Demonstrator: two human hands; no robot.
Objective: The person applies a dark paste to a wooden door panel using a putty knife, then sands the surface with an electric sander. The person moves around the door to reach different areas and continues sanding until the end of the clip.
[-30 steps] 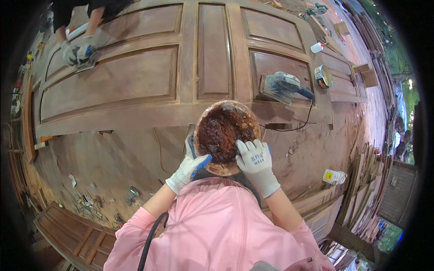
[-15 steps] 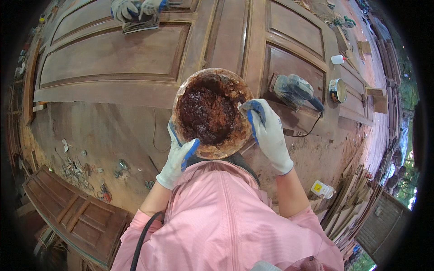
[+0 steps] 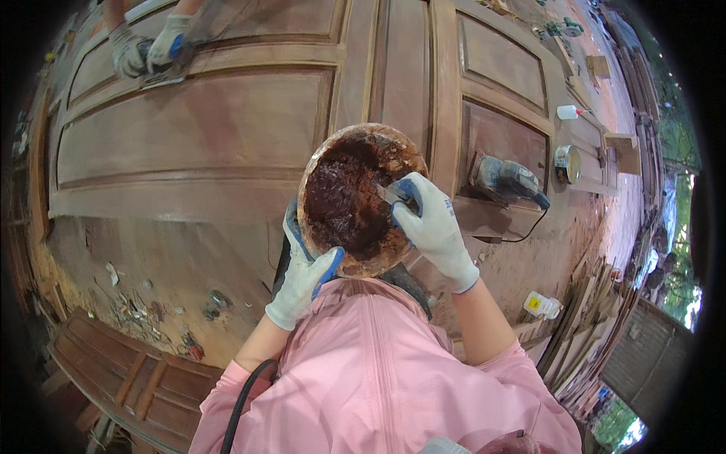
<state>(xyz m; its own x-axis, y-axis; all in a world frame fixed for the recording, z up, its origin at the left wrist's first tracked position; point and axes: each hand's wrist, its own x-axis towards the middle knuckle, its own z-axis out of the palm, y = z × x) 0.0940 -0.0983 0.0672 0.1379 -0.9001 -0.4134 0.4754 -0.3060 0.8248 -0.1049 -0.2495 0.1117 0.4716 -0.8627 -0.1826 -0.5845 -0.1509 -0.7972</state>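
Observation:
My left hand point(image 3: 308, 274), in a white glove with blue on its palm and fingers, grips the lower left side of a round, crusted bowl point(image 3: 311, 174). Dark red-brown paste point(image 3: 340, 189) coats the inside of the bowl. My right hand point(image 3: 435, 227), gloved alike, pinches a small flat scraper point(image 3: 387, 195). The scraper's pale blade reaches over the paste near the bowl's right inner wall; its grip is hidden by my fingers. Behind the bowl lies a large panelled wooden door point(image 3: 189, 129).
A power sander point(image 3: 505, 180) with a cord rests on the door at right, near an open tin point(image 3: 567, 164) and a white bottle point(image 3: 567, 112). Another person's gloved hands point(image 3: 151, 53) work at the far left. A second door point(image 3: 128, 371) lies lower left; wooden strips point(image 3: 578, 333) are stacked at right.
My right hand has moved the scraper inward from the bowl's rim to over the paste. The other person's hands have shifted left along the door.

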